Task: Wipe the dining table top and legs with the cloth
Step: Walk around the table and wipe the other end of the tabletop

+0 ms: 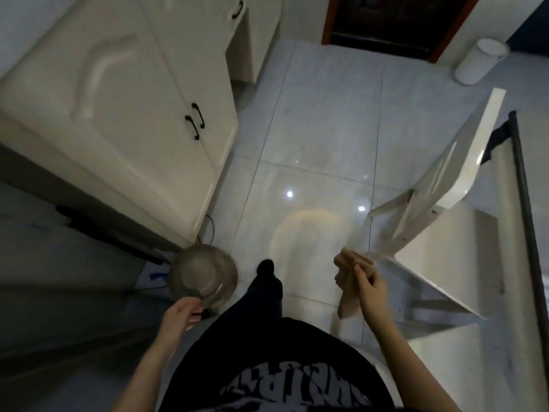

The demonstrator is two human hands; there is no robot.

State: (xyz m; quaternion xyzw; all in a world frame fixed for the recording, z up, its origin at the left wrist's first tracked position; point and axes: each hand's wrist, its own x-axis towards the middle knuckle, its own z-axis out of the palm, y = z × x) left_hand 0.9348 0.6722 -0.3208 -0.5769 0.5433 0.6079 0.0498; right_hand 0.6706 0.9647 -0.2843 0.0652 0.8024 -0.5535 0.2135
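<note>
Tan cloth (348,306), bunched, sits in the right hand (372,294) at waist height, right of centre. One wad stands above the knuckles and a loose tail hangs below.

Right fingers (361,273): curled close together, with the thumb closing on the fabric. It is a firm pinch-grip, not a flat palm.

The cloth's upper wad lies just beside the tip of a white rail (386,251). Blur hides whether they touch.

We take the rail and the slanted white frame (439,289) below it for the dining table's underparts. A dark-edged panel (524,203) runs along the far right, possibly the top's rim. We cannot tell for sure.

Left hand (181,313): fingers wrapped round the dark handle of a metal pot (202,272), held low beside a dark-socked foot (267,281).

Step in hand, as we judge it: arriving at the table, cloth ready, no wiping stroke under way.

Next move calls for:
- laying the cloth against the nearest rail or leg
- opening the grip enough to spread the fabric over the surface
- likely setting the pot down, to free the other hand

Surroundings: a cream cabinet (118,99) to the left, glossy pale floor tiles (312,129), and a white bin (478,60) well apart by a dark doorway.
</note>
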